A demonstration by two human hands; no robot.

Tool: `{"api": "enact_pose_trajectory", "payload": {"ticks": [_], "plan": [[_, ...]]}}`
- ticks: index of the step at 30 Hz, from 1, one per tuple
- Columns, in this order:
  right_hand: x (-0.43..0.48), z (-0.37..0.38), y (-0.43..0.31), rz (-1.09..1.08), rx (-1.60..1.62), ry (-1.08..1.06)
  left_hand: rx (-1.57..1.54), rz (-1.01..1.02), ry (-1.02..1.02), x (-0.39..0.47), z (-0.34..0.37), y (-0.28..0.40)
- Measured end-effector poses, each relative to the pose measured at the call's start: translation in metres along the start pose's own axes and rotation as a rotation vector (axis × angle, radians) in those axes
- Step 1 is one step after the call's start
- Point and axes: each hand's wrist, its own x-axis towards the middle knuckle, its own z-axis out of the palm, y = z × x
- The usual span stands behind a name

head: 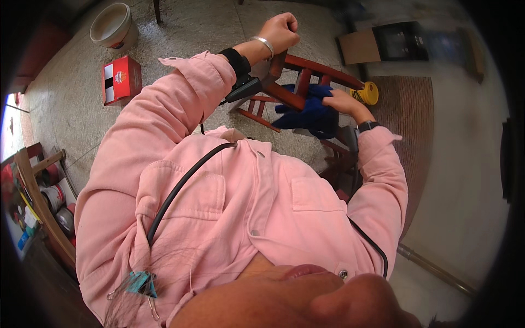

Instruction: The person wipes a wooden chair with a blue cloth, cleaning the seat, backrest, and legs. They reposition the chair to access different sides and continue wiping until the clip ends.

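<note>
A dark red wooden chair (301,82) with slatted parts is tilted before me. My left hand (281,32), wearing a silver bangle, is curled over the end of one of its wooden members at the top. Lower on the right, my right hand (345,105) grips a dark blue cloth (313,110) that is bunched against the chair's bars. The cloth hangs down in folds and hides part of the frame. A black device is strapped to my left forearm, and a black band circles my right wrist.
A yellow tub (365,94) lies just beyond my right hand. Far left are a whitish bucket (111,28) and a red carton (122,80). A wooden rack (30,174) with cans stands at the left edge. A brown ribbed panel (410,110) and a pipe (437,268) are on the right.
</note>
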Motion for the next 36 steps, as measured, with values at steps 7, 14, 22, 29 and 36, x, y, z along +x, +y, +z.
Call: {"api": "enact_pose_trajectory", "payload": {"ticks": [7, 14, 22, 29, 36], "plan": [[-0.055, -0.028, 0.013, 0.019, 0.311, 0.548, 0.103, 0.087, -0.15, 0.002, 0.014, -0.001], [0.011, -0.022, -0.036, 0.082, -0.459, 0.368, 0.075, 0.201, -0.097, 0.027, 0.025, -0.007], [0.022, -0.015, -0.062, 0.155, -0.414, 0.09, -0.032, 0.113, 0.057, 0.026, 0.045, -0.001], [-0.043, -0.036, -0.02, 0.257, 0.052, -0.021, 0.072, 0.175, -0.023, 0.038, 0.045, -0.003], [-0.008, -0.02, -0.055, -0.128, -0.105, 0.375, 0.111, 0.132, -0.115, 0.039, 0.05, -0.006]]}}
